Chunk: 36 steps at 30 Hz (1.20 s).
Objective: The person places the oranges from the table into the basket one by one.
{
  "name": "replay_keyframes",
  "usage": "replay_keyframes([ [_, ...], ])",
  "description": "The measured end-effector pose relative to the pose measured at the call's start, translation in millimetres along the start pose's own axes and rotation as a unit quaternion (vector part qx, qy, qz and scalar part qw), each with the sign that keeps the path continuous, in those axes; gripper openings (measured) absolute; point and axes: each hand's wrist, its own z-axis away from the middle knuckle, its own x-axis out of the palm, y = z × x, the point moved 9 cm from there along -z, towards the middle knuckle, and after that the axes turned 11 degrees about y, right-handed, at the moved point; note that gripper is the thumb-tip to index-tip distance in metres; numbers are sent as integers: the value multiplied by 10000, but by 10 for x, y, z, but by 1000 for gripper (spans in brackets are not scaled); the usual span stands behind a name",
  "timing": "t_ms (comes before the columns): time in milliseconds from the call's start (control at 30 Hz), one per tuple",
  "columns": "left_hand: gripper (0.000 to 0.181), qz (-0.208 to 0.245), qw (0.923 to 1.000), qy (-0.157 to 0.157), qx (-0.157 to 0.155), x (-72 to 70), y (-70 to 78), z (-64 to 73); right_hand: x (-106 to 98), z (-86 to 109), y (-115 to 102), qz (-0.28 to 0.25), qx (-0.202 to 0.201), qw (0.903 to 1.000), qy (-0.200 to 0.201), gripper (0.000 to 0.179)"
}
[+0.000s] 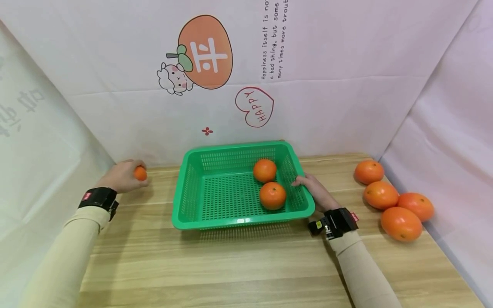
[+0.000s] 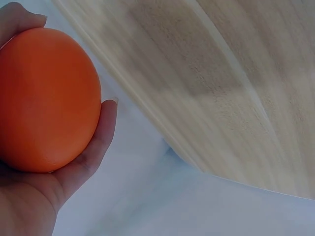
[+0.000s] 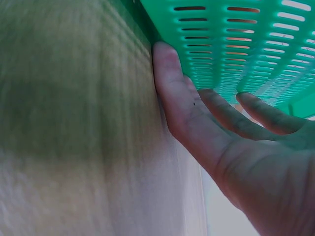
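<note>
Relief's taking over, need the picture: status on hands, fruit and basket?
Left hand grips orange fruit, left of basket. Right hand holds basket's right side; two fruits inside. No obstruction visible between left hand and basket.

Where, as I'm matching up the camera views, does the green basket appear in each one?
Head: the green basket sits near the centre, slightly low.
Left wrist: not in it.
Right wrist: across the upper right.
Shared landmark: the wooden tabletop, visible in all three.
</note>
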Motion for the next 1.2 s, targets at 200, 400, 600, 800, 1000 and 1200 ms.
replay_keyframes([
  [200, 38, -1, 9999, -30, 120, -22, 115, -11, 11, 13, -9, -25, -26, 10000, -64, 78],
  [400, 41, 5, 9998, -62, 174, -29, 184, -46, -5, 27, 6, -55, 85, 9999, -13, 75],
  [600, 41, 4, 9996, -118, 246, -77, 323, -47, -8, 25, 20, -60, 144, 9999, 6, 75],
  [800, 40, -3, 9990, -141, 414, -116, 500, -45, 1, 11, -8, -28, 13, 10000, -37, 79],
  [1000, 38, 3, 9983, -78, 585, -153, 604, -73, 6, 1, -17, 7, 28, 10000, -25, 81],
  [1200, 37, 5, 9982, -28, 602, -209, 678, -106, 5, -9, -9, -4, 36, 10000, 10, 80],
])
